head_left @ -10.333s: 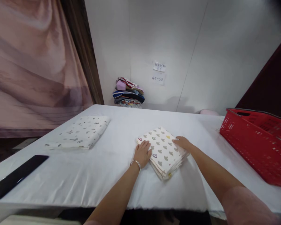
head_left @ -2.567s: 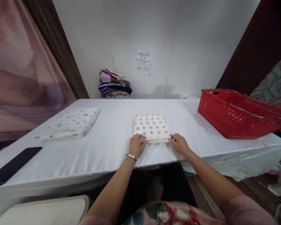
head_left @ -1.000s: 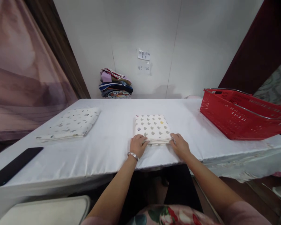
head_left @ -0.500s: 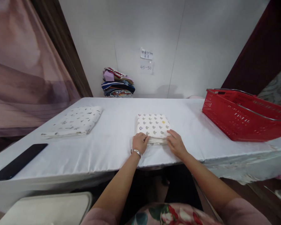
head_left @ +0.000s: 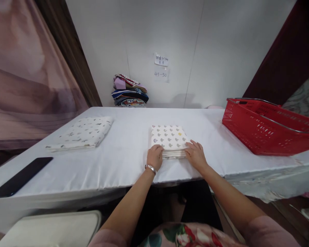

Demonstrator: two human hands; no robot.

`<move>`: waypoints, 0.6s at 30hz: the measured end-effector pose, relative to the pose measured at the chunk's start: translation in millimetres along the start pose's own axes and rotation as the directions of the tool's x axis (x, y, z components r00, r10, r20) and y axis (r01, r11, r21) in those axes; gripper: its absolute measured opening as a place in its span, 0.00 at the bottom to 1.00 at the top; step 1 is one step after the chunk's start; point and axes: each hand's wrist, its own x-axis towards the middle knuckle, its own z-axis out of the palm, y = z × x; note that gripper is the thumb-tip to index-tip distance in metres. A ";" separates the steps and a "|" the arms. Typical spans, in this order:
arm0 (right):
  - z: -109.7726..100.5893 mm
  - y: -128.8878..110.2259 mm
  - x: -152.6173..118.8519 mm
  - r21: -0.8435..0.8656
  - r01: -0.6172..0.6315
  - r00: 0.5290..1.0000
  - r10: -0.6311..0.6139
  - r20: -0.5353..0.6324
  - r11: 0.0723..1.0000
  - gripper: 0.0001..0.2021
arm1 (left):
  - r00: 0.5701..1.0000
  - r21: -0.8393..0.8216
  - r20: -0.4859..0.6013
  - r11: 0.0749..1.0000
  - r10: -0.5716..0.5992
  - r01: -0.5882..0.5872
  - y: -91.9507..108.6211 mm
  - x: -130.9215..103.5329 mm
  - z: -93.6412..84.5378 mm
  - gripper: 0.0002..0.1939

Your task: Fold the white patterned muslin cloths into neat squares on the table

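Observation:
A folded white cloth (head_left: 169,136) printed with small grey motifs lies in the middle of the table, its stacked layers showing along the near edge. My left hand (head_left: 155,157), with a bracelet at the wrist, pinches its near left corner. At the near right corner, my right hand (head_left: 196,155) grips the cloth's edge between thumb and fingers. The undersides of both hands' grips are partly hidden.
Another folded patterned cloth (head_left: 83,133) lies to the left, behind a flat black object (head_left: 20,176). A red basket (head_left: 267,133) stands at the right. Against the wall sits a pile of folded fabrics (head_left: 130,92). White fabric covers the table (head_left: 113,168).
My right hand has shifted slightly right and its fingers have moved along the cloth's corner. My left hand has moved a little to the right. The cloth stays nearly in place.

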 end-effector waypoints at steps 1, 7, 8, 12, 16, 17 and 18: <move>-0.9 0.8 0.4 -0.010 -0.015 1.000 0.015 0.007 1.000 0.12 | 1.000 0.000 -0.005 1.000 0.026 -0.026 -0.2 -1.0 0.2 0.13; -7.9 2.7 4.0 -0.066 0.013 0.991 -0.004 0.132 0.998 0.13 | 0.995 0.069 0.059 0.994 0.082 -0.086 1.8 -3.5 -1.6 0.13; -9.3 2.9 4.9 -0.060 0.033 0.986 -0.022 0.166 0.998 0.13 | 0.993 0.084 0.073 0.992 0.089 -0.095 2.6 -3.4 -2.5 0.12; -11.9 4.2 7.6 -0.037 0.092 0.968 -0.081 0.237 0.995 0.11 | 0.986 0.131 0.133 0.985 0.098 -0.116 4.3 -2.3 -5.2 0.10; -5.2 7.8 7.9 -0.024 0.127 0.971 -0.120 0.209 0.992 0.10 | 0.980 0.170 0.177 0.978 0.092 -0.122 5.9 0.2 -5.9 0.09; -2.5 9.0 7.8 -0.021 0.142 0.972 -0.135 0.193 0.990 0.10 | 0.979 0.181 0.183 0.976 0.089 -0.123 6.8 1.1 -5.9 0.09; 0.3 10.2 7.7 -0.017 0.157 0.973 -0.151 0.174 0.987 0.11 | 0.978 0.192 0.188 0.974 0.085 -0.121 7.9 2.2 -6.0 0.09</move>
